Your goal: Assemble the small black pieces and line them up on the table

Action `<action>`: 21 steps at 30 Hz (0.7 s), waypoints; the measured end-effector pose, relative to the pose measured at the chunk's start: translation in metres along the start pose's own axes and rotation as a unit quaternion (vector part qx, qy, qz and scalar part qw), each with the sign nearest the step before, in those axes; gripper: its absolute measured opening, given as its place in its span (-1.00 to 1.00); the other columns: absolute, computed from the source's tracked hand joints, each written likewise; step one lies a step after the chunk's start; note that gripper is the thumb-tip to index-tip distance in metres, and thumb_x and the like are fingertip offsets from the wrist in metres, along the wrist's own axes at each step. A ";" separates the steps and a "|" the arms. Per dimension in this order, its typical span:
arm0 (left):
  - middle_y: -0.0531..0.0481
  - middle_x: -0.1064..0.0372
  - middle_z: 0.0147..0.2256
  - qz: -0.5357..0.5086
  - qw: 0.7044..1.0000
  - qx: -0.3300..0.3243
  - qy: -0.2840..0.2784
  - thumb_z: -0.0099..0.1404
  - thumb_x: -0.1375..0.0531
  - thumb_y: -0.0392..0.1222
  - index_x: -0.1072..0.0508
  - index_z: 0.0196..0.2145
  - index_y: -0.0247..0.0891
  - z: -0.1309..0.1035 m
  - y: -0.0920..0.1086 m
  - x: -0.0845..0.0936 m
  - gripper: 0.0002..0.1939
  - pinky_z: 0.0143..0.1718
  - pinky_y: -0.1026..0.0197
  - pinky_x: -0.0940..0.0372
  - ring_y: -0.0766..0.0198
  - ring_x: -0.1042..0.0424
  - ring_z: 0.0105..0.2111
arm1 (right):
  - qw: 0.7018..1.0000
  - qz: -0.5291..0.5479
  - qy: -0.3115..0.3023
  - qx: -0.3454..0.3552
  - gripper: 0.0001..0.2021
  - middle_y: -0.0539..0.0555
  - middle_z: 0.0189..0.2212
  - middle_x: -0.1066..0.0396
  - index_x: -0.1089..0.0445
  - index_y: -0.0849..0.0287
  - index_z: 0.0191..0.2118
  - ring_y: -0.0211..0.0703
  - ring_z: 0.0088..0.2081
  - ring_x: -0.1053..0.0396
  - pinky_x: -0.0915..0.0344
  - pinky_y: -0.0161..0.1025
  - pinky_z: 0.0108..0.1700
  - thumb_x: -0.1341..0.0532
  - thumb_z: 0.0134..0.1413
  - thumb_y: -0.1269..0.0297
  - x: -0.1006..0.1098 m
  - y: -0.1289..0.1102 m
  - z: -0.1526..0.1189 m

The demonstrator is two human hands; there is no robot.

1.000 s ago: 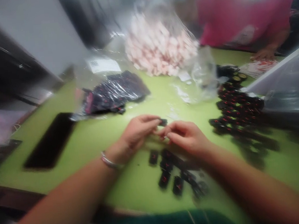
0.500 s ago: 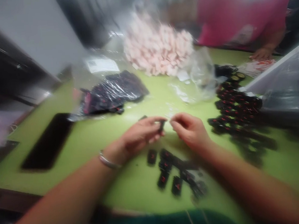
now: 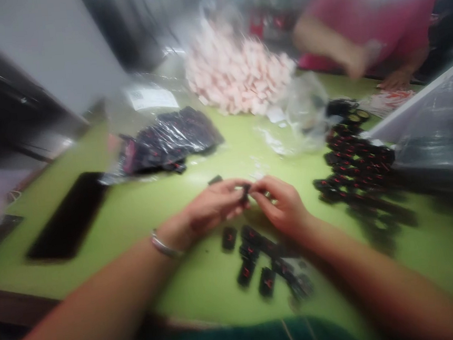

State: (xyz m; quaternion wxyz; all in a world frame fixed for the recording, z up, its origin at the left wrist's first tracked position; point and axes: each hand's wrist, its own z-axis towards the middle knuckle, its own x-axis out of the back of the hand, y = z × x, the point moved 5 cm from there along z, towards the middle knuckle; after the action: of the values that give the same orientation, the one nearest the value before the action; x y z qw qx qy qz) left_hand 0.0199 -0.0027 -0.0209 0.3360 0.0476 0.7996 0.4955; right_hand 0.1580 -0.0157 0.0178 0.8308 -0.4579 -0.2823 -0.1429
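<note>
My left hand [image 3: 217,205] holds a small black piece [image 3: 246,190] between thumb and fingers above the green table [image 3: 197,294]. The fingertips of my right hand [image 3: 279,202] are pinched together at the right side of that piece; whatever they grip is too small to make out. Below my hands lie several loose black pieces [image 3: 266,281] with red marks. Another dark piece [image 3: 215,180] sits just behind my left hand. Tiny white bits [image 3: 257,167] are scattered beyond my fingertips.
A clear bag of dark pieces [image 3: 176,137] and a dark flat slab [image 3: 67,215] lie left. Behind is a heap of pale pink pieces [image 3: 242,76]. Black pieces [image 3: 356,164] are piled right, beside a plastic-covered bin [image 3: 440,125]. A person in pink [image 3: 380,24] works across the table.
My right hand has moved left, closing the small gap to the black piece in my left hand. Across the table, the other person's arm has swung down toward the front of the pink top.
</note>
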 end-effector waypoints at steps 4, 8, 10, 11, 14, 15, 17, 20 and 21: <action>-0.04 -0.37 -0.42 0.013 1.000 -0.004 -0.006 0.19 -0.27 -0.15 -0.40 -0.05 -0.37 0.000 -0.001 0.002 -0.61 -0.58 0.42 -0.06 0.48 -0.26 -0.56 | 1.000 0.000 0.002 0.005 -0.91 0.01 -0.42 -0.38 -0.34 0.13 -0.32 -0.24 -0.38 -0.32 -0.27 -0.28 -0.31 -0.13 0.14 0.45 -0.001 0.000 -0.001; -0.04 -0.36 -0.42 0.028 1.000 -0.011 0.003 0.19 -0.27 -0.14 -0.39 -0.04 -0.38 -0.001 0.000 0.002 -0.59 -0.58 0.42 -0.06 0.48 -0.24 -0.55 | 1.000 -0.020 -0.009 0.019 -0.90 0.01 -0.43 -0.36 -0.32 0.12 -0.33 -0.23 -0.38 -0.31 -0.26 -0.27 -0.30 -0.12 0.12 0.46 -0.001 -0.001 -0.001; -0.03 -0.35 -0.43 0.038 0.999 -0.012 0.008 0.18 -0.28 -0.12 -0.39 -0.05 -0.39 -0.001 0.000 0.001 -0.58 -0.59 0.41 -0.05 0.48 -0.22 -0.56 | 0.999 -0.028 -0.013 0.024 -0.90 0.01 -0.44 -0.36 -0.31 0.12 -0.33 -0.23 -0.38 -0.31 -0.26 -0.27 -0.31 -0.12 0.12 0.46 -0.001 -0.001 -0.001; -0.02 -0.35 -0.44 0.044 0.999 -0.012 0.010 0.18 -0.28 -0.11 -0.39 -0.05 -0.39 -0.001 0.001 0.001 -0.57 -0.59 0.41 -0.05 0.48 -0.22 -0.56 | 0.999 -0.031 -0.013 0.024 -0.90 0.01 -0.44 -0.36 -0.31 0.12 -0.33 -0.22 -0.38 -0.31 -0.26 -0.27 -0.31 -0.11 0.12 0.45 -0.001 -0.001 -0.002; 0.01 -0.33 -0.46 0.079 0.997 -0.018 0.011 0.18 -0.27 -0.07 -0.39 -0.06 -0.36 -0.001 0.001 0.001 -0.57 -0.59 0.40 -0.04 0.48 -0.20 -0.58 | 0.999 -0.027 -0.015 0.014 -0.91 0.02 -0.44 -0.36 -0.30 0.12 -0.33 -0.22 -0.38 -0.31 -0.26 -0.28 -0.33 -0.11 0.11 0.45 -0.002 -0.001 -0.002; 0.02 -0.32 -0.47 0.096 0.995 -0.020 0.011 0.19 -0.26 -0.05 -0.40 -0.05 -0.35 0.000 0.001 0.002 -0.57 -0.60 0.40 -0.04 0.47 -0.20 -0.58 | 1.000 -0.022 -0.014 0.009 -0.91 0.02 -0.44 -0.36 -0.30 0.13 -0.34 -0.23 -0.38 -0.30 -0.25 -0.28 -0.33 -0.12 0.10 0.45 -0.002 -0.001 -0.002; 0.04 -0.30 -0.49 0.129 0.991 -0.028 0.009 0.20 -0.24 -0.03 -0.40 -0.05 -0.33 0.000 0.001 0.004 -0.58 -0.60 0.40 -0.05 0.46 -0.20 -0.58 | 1.000 0.000 -0.011 -0.020 -0.92 0.00 -0.46 -0.34 -0.29 0.13 -0.38 -0.24 -0.39 -0.29 -0.25 -0.29 -0.34 -0.14 0.06 0.45 -0.003 -0.001 0.000; 0.06 -0.28 -0.51 0.178 0.983 -0.033 -0.005 0.23 -0.21 -0.03 -0.40 -0.05 -0.30 0.001 0.002 0.006 -0.60 -0.58 0.40 -0.09 0.45 -0.21 -0.57 | 0.988 0.077 -0.029 -0.131 -0.90 -0.05 -0.53 -0.28 -0.24 0.14 -0.46 -0.30 -0.47 -0.24 -0.22 -0.32 -0.41 -0.18 0.01 0.41 -0.004 0.006 0.001; 0.07 -0.28 -0.51 0.195 0.980 -0.030 -0.011 0.23 -0.21 -0.03 -0.39 -0.05 -0.30 0.000 0.002 0.006 -0.61 -0.58 0.39 -0.11 0.45 -0.21 -0.57 | 0.979 0.104 -0.039 -0.173 -0.88 -0.08 -0.56 -0.25 -0.22 0.15 -0.48 -0.32 -0.51 -0.20 -0.19 -0.34 -0.46 -0.20 -0.02 0.39 -0.005 0.009 0.001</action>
State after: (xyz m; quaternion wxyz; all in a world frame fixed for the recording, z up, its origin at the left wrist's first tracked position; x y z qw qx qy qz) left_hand 0.0149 0.0009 -0.0225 0.2428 0.1982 0.7557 0.5750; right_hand 0.1580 -0.0099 0.0090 0.7376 -0.6267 -0.2367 -0.0840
